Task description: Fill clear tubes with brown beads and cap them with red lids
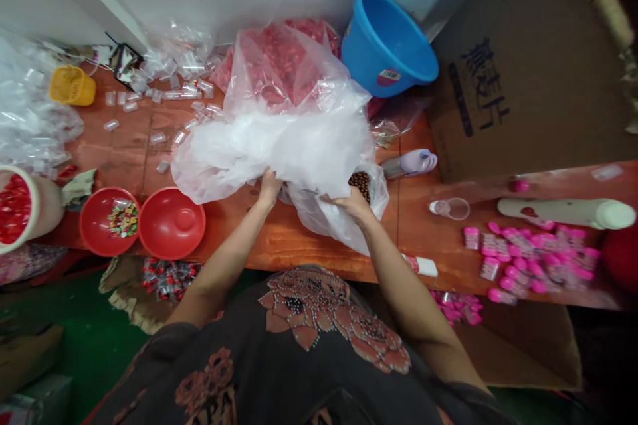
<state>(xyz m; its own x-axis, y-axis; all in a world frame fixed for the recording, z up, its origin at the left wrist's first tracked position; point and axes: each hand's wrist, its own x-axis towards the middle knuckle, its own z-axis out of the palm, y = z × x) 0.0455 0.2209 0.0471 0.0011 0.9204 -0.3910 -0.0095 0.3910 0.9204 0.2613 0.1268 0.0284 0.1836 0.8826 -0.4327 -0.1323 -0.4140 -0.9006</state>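
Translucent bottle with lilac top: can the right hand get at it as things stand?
Probably yes, if it lets go: the bottle lies just beyond the right hand, but that hand appears to grip the translucent white plastic bag, whose side bulges between the two.

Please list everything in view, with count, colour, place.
Plastic bag: 1, white, centre
Balls: many, brown, right of centre
Bagged pieces: many, red, back centre
Basin: 1, blue, back right
Carton: 1, brown, back right
Basket: 1, yellow, back left
Small containers: many, clear, back left
Bucket: 1, white, left
Bowls: 2, red, left
Bottle: 1, lilac-topped, right
Cup: 1, clear, right
Flask: 1, pale, right
Pink-capped containers: many, pink, right
Red-capped containers: many, red, below bowls
Packet: 1, white-red, front edge
Table: 1, orange, beneath
Shirt: 1, dark, bottom
Hands: 2, bare, on plastic bag
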